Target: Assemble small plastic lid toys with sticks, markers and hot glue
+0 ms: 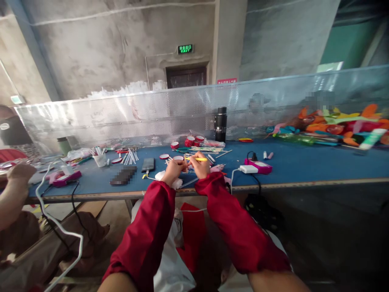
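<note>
My right hand (201,167) is closed around a thin yellow pen-like tool (201,159), which lies almost level and points left. Close beside it, my left hand (174,169) has its fingertips pinched together near the tool's tip. Whatever small piece sits between those fingers is too small to make out. Both hands are above the near part of the blue table (291,164). Just behind them are a shallow red-rimmed round lid (164,156) and several thin sticks. A crumpled white item (159,175) lies by my left wrist.
Left of my hands lie a phone (148,164) on a cable and a dark blurred-out slab (123,175). A white cup of sticks (99,159) stands farther left. Right is a magenta power strip (261,167); behind, a black bottle (221,125). Another person's arm (15,190) is at far left.
</note>
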Demonstrator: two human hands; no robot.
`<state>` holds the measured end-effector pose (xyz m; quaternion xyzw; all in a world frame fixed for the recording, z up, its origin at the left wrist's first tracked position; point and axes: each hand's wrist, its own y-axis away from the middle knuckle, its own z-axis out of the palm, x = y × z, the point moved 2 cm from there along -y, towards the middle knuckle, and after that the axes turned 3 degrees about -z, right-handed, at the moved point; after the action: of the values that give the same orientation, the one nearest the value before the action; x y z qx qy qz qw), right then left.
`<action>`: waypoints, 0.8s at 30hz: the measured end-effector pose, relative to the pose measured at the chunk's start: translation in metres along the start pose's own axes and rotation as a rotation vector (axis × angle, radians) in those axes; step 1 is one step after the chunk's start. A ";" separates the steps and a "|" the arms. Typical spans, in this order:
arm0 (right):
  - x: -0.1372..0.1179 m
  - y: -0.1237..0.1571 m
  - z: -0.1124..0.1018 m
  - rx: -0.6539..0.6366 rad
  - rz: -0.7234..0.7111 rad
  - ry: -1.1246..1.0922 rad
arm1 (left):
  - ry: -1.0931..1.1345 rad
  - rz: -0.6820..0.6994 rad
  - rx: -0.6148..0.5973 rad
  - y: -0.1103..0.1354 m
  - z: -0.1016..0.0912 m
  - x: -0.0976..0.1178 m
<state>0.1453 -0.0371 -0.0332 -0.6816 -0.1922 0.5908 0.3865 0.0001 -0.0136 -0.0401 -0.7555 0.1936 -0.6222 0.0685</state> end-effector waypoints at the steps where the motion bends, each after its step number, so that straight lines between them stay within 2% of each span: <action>1: 0.000 0.000 0.000 0.010 0.003 0.001 | 0.001 0.001 0.002 0.000 0.000 0.000; 12: 0.001 -0.001 0.000 0.023 0.020 0.003 | 0.018 0.013 -0.007 -0.001 0.000 -0.002; 24: 0.007 -0.002 0.001 0.012 0.052 -0.007 | 0.048 0.026 -0.033 0.004 0.001 0.008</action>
<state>0.1461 -0.0303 -0.0361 -0.6820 -0.1722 0.6044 0.3741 0.0014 -0.0201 -0.0344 -0.7387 0.2151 -0.6360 0.0592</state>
